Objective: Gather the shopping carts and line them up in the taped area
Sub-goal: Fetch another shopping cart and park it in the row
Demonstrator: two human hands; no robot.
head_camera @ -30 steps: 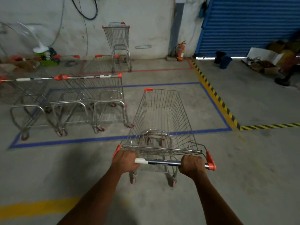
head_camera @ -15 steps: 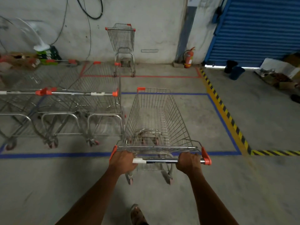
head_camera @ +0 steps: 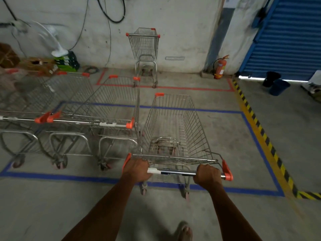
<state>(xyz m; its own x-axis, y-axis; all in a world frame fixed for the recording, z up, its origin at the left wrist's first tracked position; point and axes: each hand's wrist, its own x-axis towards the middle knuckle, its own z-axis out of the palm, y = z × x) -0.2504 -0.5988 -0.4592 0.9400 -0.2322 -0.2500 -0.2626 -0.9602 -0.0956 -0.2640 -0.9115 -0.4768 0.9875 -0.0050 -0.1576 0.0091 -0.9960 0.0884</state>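
Both hands curl round the cart's handle (head_camera: pixel 175 171): left hand (head_camera: pixel 137 169) at its left end, right hand (head_camera: pixel 207 175) near the right. Ahead of them the cart (head_camera: pixel 173 127) sits inside the blue tape (head_camera: pixel 250 131), rear wheels on the near line, just right of the parked carts (head_camera: pixel 104 117).

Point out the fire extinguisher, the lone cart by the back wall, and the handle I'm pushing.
fire extinguisher (head_camera: pixel 220 68), head view, on its red cylinder.
lone cart (head_camera: pixel 144 43), head view, on its wire basket.
handle (head_camera: pixel 175 172), head view, on the bare bar between the hands.
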